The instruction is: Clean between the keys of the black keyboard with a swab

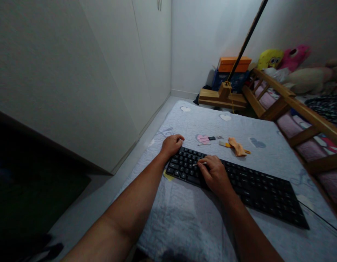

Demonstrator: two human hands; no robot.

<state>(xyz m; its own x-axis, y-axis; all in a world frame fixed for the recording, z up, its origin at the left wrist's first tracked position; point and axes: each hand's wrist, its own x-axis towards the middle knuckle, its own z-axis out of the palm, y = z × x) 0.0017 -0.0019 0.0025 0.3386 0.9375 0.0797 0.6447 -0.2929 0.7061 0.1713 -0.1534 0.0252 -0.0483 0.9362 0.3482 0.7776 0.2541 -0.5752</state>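
A black keyboard (250, 185) lies slantwise on a pale grey quilt (185, 218) printed with hearts. My left hand (171, 144) grips the keyboard's far left corner, fingers curled over its edge. My right hand (216, 174) rests on the left block of keys, closed in a pinch on a thin light stick (199, 164) whose tip points at the keys. Just beyond the keyboard lie a small tool with a dark handle (214, 138) on a pink heart patch and a crumpled orange cloth (237, 147).
White cupboard doors (108, 72) run along the left. At the back stand a wooden base with a dark pole (225, 95) and an orange box (234, 64). A wooden bed rail (294, 102) with plush toys (283, 60) is on the right. A cable (321, 218) leaves the keyboard's right end.
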